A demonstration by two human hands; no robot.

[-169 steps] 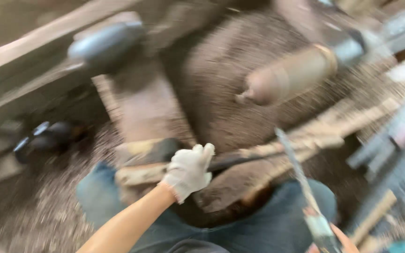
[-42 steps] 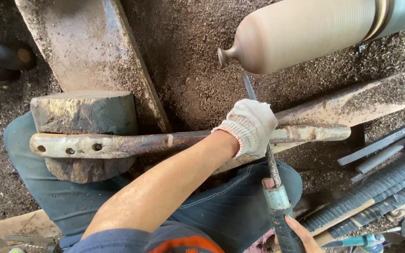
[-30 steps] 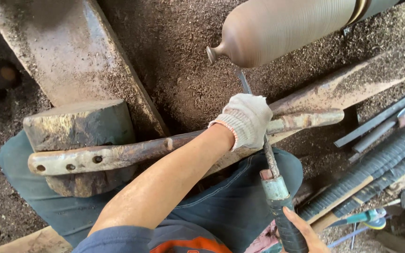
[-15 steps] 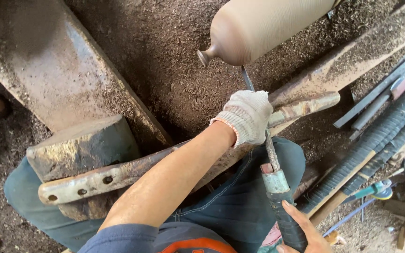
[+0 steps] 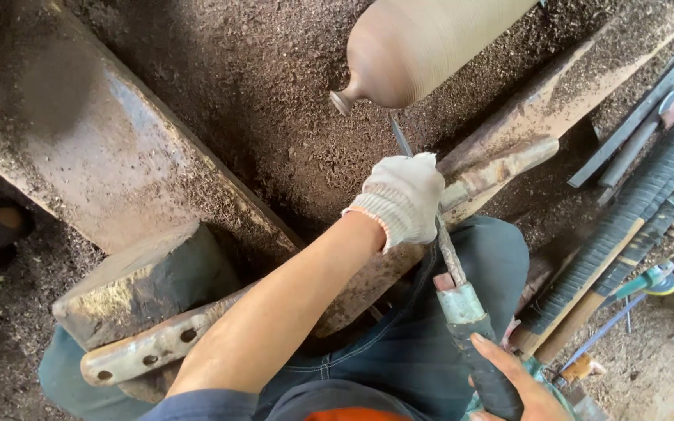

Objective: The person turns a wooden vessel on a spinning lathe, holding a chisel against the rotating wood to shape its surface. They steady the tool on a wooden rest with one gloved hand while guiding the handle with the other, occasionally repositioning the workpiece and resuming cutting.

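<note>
Long metal chisel (image 5: 450,265), dark handle, tip near tan vase-shaped wood workpiece (image 5: 423,43).

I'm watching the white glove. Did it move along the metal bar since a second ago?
No. The gloved left hand still presses the chisel on the same spot of the flat metal bar, just below the vase-shaped wood; only the camera shifted.

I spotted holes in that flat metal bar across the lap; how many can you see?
3, in a row near the bar's left end: one at the tip, one in the middle, one further right. The arm may hide more.
</note>
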